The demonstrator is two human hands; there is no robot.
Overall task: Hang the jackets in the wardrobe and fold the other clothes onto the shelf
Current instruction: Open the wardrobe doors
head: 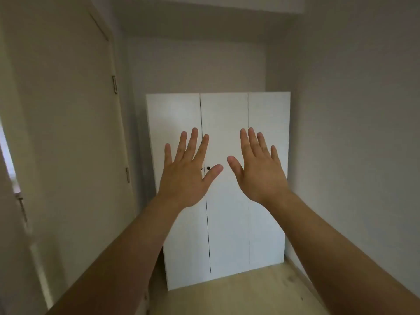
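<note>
A white wardrobe (227,114) with three shut doors stands against the far wall. Two small dark knobs (208,168) sit where the left and middle doors meet. My left hand (186,171) and my right hand (259,169) are raised in front of the doors, backs toward me, fingers straight and spread, holding nothing. I cannot tell whether they touch the doors. No jackets or other clothes are in view.
A cream room door (75,133) stands open along the left, its hinges showing. Grey walls close in at the back and on the right (354,133). Light wooden floor (238,294) runs up to the wardrobe.
</note>
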